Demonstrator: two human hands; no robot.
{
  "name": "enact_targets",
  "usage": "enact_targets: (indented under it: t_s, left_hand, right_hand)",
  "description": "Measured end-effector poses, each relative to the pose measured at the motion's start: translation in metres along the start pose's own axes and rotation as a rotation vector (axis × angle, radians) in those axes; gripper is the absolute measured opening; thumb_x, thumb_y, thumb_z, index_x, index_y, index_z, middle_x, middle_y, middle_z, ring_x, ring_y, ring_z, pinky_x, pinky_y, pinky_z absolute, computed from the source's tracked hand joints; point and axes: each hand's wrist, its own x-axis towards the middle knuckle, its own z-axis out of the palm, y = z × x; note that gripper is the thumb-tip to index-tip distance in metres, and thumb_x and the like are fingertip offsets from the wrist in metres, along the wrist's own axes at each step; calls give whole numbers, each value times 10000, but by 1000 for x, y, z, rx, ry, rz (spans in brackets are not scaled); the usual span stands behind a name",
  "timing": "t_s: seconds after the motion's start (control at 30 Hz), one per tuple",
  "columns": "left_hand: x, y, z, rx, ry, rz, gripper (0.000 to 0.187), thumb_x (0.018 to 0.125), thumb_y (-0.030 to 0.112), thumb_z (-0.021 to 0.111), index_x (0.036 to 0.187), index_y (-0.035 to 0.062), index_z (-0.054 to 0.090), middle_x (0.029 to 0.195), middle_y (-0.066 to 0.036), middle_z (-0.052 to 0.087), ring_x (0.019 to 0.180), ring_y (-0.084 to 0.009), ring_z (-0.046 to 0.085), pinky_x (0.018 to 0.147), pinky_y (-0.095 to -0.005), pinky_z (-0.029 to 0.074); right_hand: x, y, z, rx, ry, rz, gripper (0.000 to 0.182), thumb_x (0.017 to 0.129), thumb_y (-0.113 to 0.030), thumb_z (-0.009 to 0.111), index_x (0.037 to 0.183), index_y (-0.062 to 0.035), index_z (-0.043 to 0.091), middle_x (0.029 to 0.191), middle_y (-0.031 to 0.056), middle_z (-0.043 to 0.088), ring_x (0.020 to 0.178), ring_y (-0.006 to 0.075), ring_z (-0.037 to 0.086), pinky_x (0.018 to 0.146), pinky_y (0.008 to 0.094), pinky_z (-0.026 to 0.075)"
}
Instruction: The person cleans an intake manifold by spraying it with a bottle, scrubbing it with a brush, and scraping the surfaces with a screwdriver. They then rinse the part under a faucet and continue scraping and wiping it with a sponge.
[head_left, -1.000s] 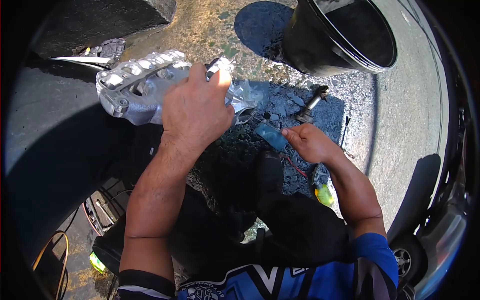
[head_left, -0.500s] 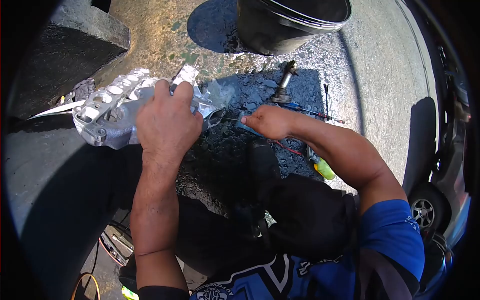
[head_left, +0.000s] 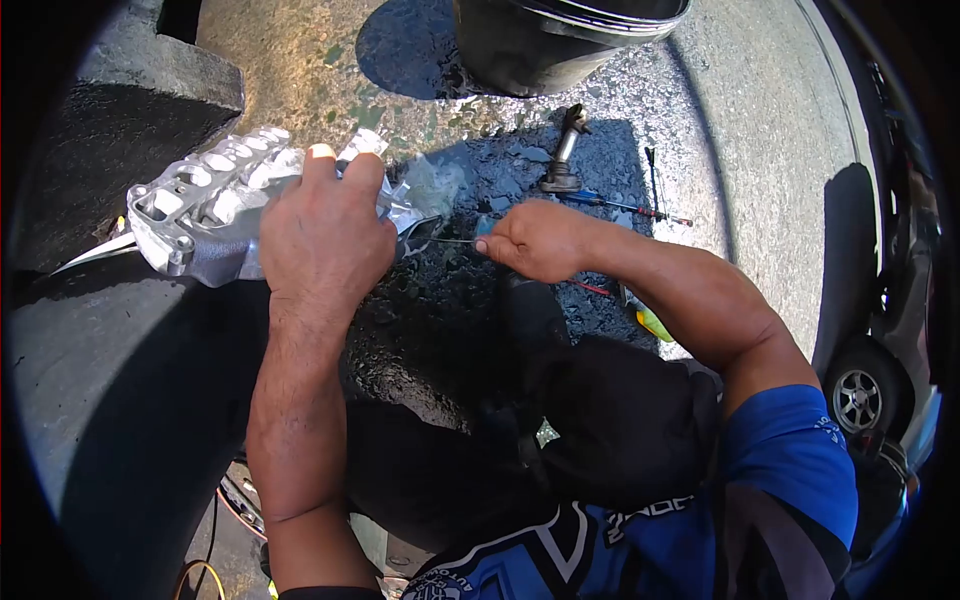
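A silver cast-metal engine part (head_left: 215, 205) with several round ports lies at the left, tilted slightly. My left hand (head_left: 328, 225) is closed over its right end, fingers on the far side and thumb towards the right, hiding much of that end. My right hand (head_left: 535, 242) is a closed fist around a thin metal rod-like tool (head_left: 445, 240). The tool's shaft points left, its tip at the right end of the engine part beside my left thumb. My right fist hides its handle. A crumpled clear plastic sheet (head_left: 435, 188) lies just beyond the tip.
A black bucket (head_left: 560, 55) stands on the wet ground at the back. Nearer lie a metal cylindrical tool (head_left: 566, 150) and a blue screwdriver-like tool (head_left: 610, 202). A dark block (head_left: 150, 100) is at the upper left; a parked car (head_left: 905, 300) is at the right.
The engine part has shifted slightly left and tilted, with my left hand on it. My right hand has moved slightly left, and more of the tool's shaft shows.
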Motion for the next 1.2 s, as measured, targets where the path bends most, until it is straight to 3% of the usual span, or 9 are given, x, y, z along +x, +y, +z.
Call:
enact_targets:
  t_s: [0.2,0.37,0.47,0.67,0.77,0.9,1.03,1.13,1.2]
  left_hand:
    - [6,-1,-7,21,-14,-8,312,741,208,811,1022,131,697,1006,-126,636,872,-340,723,734,-462,591]
    - [12,1,-6,59,-28,-11,333,738,208,813,1044,136,701,1018,-129,642,866,-337,724,734,-461,591]
    - [12,3,-6,54,-14,30,315,733,199,812,1017,134,692,997,-133,643,862,-333,725,735,-459,588]
    - [15,1,-4,33,-24,63,291,718,191,822,955,130,664,978,-121,621,848,-329,721,713,-455,583]
    - [15,-3,-6,47,0,107,300,714,195,830,953,132,661,982,-115,616,842,-329,718,704,-455,584]
    - [20,0,-9,42,-21,82,313,717,205,837,966,132,662,990,-110,617,851,-337,716,709,-458,585]
    - [17,-3,-9,65,-71,51,318,726,211,834,985,130,668,1015,-112,625,866,-346,714,712,-460,586]
    - [21,3,-13,41,-119,15,362,727,222,831,1032,103,676,1145,-144,639,936,-365,711,767,-466,584]
    - [21,4,-13,47,-130,7,385,726,227,830,1054,91,681,1210,-160,644,968,-376,710,795,-469,583]
  right_hand:
    - [-15,-1,-9,164,-90,229,606,1093,-429,415,707,17,555,605,194,510,594,352,531,640,479,439]
    - [-5,6,5,112,26,98,588,1087,-412,421,719,29,550,619,217,527,614,412,539,663,506,444]
    - [3,2,9,-1,61,84,576,1089,-402,424,728,30,549,617,214,517,594,377,522,651,498,437]
    - [-11,0,4,339,-92,255,614,1098,-471,427,672,-35,503,559,65,427,553,197,411,579,429,391]
    - [-19,-3,-2,394,-149,320,631,1093,-473,401,710,5,554,624,138,507,605,282,496,669,490,432]
    - [-17,-9,-2,405,-161,454,636,1083,-506,407,717,-8,559,631,118,509,620,250,508,645,469,436]
    - [-17,2,0,400,-157,327,643,1077,-513,411,752,11,594,645,135,535,659,266,565,654,475,462]
    - [-6,-5,11,409,-100,424,634,1086,-526,417,653,-68,482,580,24,411,549,160,396,557,408,386]
    - [-2,-8,4,291,-82,311,621,1090,-478,413,692,-21,548,601,119,507,586,290,524,624,469,440]
